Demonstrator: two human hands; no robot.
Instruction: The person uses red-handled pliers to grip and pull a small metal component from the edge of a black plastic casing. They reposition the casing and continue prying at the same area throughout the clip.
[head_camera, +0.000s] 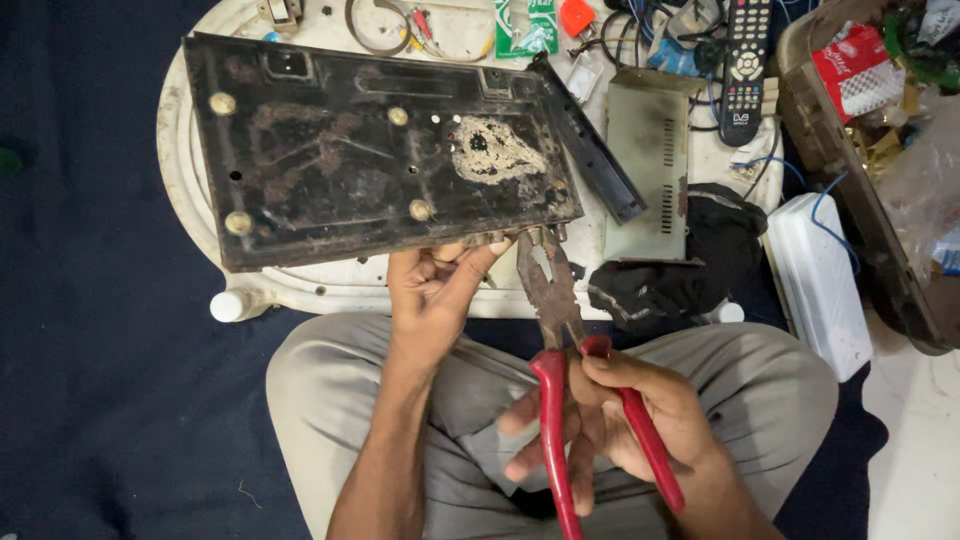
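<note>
A rusty, dirty black metal panel with several brass studs lies on a white oval tray. My left hand grips the panel's near edge, thumb on top. My right hand holds red-handled pliers by the handles. Their rusty jaws reach up to the panel's near right corner, beside my left thumb. Whether the jaws pinch anything there I cannot tell.
A grey vented metal cover and a black strip lie right of the panel, with a black cloth below. A remote control, wires, a white box and a cluttered brown case sit further right. My grey-trousered knees are below.
</note>
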